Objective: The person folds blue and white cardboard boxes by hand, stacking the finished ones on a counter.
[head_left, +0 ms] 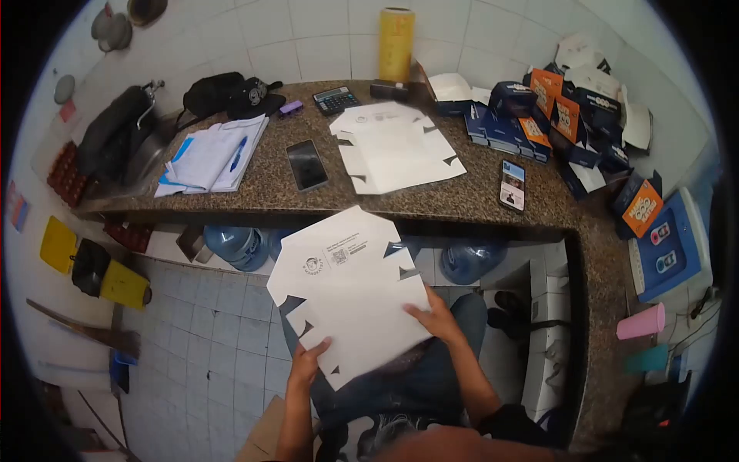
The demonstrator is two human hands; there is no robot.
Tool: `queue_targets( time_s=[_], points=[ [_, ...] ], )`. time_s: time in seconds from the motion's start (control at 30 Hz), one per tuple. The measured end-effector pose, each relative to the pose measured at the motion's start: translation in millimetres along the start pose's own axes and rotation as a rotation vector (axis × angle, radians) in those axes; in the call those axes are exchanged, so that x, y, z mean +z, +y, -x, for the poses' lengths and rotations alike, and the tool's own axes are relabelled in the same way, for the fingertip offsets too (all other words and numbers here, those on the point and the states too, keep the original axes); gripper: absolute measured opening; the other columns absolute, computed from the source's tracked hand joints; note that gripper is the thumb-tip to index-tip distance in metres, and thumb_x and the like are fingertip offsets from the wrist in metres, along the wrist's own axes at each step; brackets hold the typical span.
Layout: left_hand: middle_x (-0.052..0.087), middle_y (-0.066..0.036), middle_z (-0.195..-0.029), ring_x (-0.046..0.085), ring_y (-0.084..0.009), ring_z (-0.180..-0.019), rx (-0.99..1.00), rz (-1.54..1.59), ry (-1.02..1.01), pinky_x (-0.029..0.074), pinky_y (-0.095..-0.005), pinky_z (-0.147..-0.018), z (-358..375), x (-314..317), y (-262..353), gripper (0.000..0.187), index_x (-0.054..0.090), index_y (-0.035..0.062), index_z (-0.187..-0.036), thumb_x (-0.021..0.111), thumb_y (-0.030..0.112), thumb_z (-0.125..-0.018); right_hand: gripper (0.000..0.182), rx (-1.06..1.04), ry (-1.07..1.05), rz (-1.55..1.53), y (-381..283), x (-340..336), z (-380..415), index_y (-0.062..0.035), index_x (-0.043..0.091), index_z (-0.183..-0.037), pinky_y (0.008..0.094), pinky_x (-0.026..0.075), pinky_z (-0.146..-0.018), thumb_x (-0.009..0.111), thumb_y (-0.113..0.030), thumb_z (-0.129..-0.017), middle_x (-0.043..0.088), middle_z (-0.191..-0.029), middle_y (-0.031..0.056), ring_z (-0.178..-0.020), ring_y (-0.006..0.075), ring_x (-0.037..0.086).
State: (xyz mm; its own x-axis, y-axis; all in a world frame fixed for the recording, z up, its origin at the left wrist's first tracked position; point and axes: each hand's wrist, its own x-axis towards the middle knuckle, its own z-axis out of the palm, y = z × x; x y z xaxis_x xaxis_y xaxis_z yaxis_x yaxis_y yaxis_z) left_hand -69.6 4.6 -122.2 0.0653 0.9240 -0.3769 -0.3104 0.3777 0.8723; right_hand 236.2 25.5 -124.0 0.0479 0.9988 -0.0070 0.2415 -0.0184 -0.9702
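Note:
Over my lap I hold a flat white cardboard box blank (362,300), tilted, with cut notches along its edges and a printed logo and code near its far end. My left hand (309,360) pinches its lower left edge, thumb on top. On the right edge, my right hand (437,316) grips it the same way, its fingers hidden underneath. Beyond, on the granite counter, lies another white box blank (396,154), flat and of like shape.
A dark phone (307,165), notebooks (212,158) and a calculator (336,100) lie on the counter (462,200). Folded blue and orange boxes (554,108) pile up at right, near a lit phone (512,185). Water jugs (239,246) stand below.

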Motion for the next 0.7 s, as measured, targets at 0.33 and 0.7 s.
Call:
queue_targets(
  time_s=[0.33,0.7],
  points=[
    [0.054,-0.019,-0.133,0.051,-0.0310,-0.126,0.152,-0.319,0.112,0.039,-0.0422,-0.107,6,40,9,0.058,0.044,-0.0042,-0.138,0.066,0.027,-0.094,0.067,-0.561,-0.444,0.230,-64,86,47,-0.0123,0.039,-0.150,0.0485,0.031,-0.113,0.065,-0.022,-0.089,0.034,-0.154,0.0225,-0.142,0.0393,0.035],
    [0.064,-0.002,-0.096,0.061,-0.0125,-0.088,0.212,0.441,0.170,0.048,-0.0288,-0.082,1,72,44,0.016,0.060,0.0043,-0.106,0.067,0.014,-0.095,0.040,-0.403,0.014,-0.001,-80,75,65,-0.0011,0.057,-0.132,0.0361,0.050,-0.098,0.061,-0.012,-0.094,0.061,-0.130,0.0190,-0.121,0.0305,0.060]
  ],
)
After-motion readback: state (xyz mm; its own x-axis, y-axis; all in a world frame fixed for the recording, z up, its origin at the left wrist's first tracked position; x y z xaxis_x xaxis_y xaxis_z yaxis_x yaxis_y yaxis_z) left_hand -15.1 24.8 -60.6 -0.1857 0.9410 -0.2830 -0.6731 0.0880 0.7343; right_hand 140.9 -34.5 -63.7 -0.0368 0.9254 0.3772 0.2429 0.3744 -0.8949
